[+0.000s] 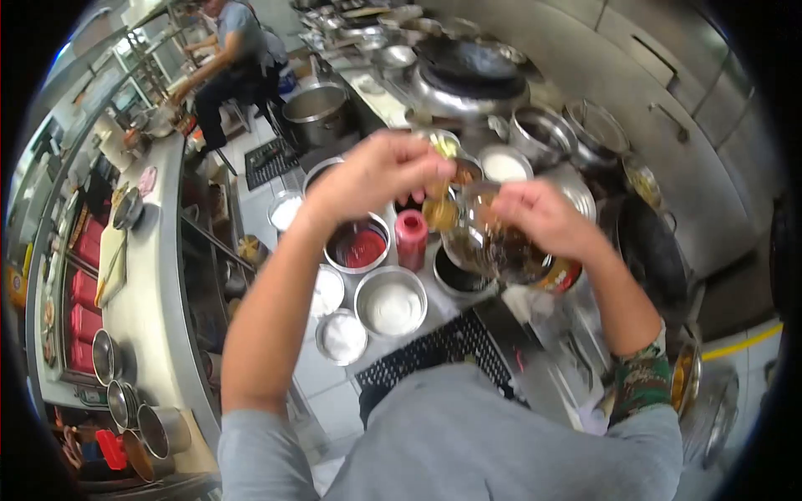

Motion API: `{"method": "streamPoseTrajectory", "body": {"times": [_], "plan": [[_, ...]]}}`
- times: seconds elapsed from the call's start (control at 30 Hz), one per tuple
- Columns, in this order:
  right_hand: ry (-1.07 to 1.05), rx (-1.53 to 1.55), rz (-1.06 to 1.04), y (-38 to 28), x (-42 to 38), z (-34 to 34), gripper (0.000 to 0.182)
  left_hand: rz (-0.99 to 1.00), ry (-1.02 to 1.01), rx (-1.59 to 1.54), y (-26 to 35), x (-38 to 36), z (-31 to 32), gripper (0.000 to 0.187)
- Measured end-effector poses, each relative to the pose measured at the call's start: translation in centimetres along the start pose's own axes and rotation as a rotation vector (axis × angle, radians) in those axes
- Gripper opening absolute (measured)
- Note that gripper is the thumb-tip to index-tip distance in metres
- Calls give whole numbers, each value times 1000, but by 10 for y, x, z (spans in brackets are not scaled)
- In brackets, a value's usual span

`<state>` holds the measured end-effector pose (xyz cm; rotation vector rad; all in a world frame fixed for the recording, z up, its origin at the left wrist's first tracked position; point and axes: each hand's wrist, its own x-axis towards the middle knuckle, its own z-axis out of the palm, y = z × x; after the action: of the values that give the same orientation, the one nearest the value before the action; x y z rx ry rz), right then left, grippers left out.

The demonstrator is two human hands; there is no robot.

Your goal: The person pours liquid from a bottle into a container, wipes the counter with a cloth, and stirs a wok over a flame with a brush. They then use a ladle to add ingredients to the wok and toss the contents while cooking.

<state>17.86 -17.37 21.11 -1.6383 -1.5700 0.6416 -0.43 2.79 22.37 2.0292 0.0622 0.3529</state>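
My left hand (pixel 380 174) is raised over the crowded counter, fingers closed in a pinch; what they hold is hidden and I cannot tell what it is. Just below its fingertips shows a small amber-coloured container (pixel 440 214). Opposite it, my right hand (pixel 547 219) is closed at the rim of a clear, shiny container (pixel 484 242) with dark contents, blurred at its edges. Between and below the hands stands a red squeeze bottle (pixel 411 242). Left of the bottle sits a metal bowl with red sauce (pixel 365 249).
Metal bowls of white powder (pixel 342 336) and pale liquid (pixel 391 305) stand nearest my body. Ahead are a large pot (pixel 317 113), a black wok (pixel 472 67) and a bowl of white contents (pixel 505 165). Another person (pixel 234 67) sits at far left, beyond the long counter (pixel 159 275).
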Motion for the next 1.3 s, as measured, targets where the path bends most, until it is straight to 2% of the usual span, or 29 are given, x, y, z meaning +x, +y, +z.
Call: {"method": "streamPoseTrajectory", "body": {"times": [0.1, 0.23, 0.33, 0.7, 0.8, 0.97, 1.3], "plan": [[-21, -152, 92, 14, 14, 2, 42, -156, 179, -40, -22, -6, 14, 20], [-31, -236, 82, 46, 29, 9, 45, -162, 323, 221, -50, -7, 31, 23], [-54, -316, 79, 64, 39, 15, 46, -184, 368, 223, -72, -7, 38, 25], [-144, -421, 39, 88, 60, 34, 45, -298, 448, 162, -117, -17, 54, 28], [-149, -426, 37, 85, 62, 35, 39, -300, 465, 114, -123, -19, 57, 28], [-168, -516, 59, 81, 65, 33, 47, -313, 494, 90, -123, -21, 60, 30], [-180, -531, 57, 80, 68, 32, 50, -266, 537, 71, -129, -21, 62, 29]]}}
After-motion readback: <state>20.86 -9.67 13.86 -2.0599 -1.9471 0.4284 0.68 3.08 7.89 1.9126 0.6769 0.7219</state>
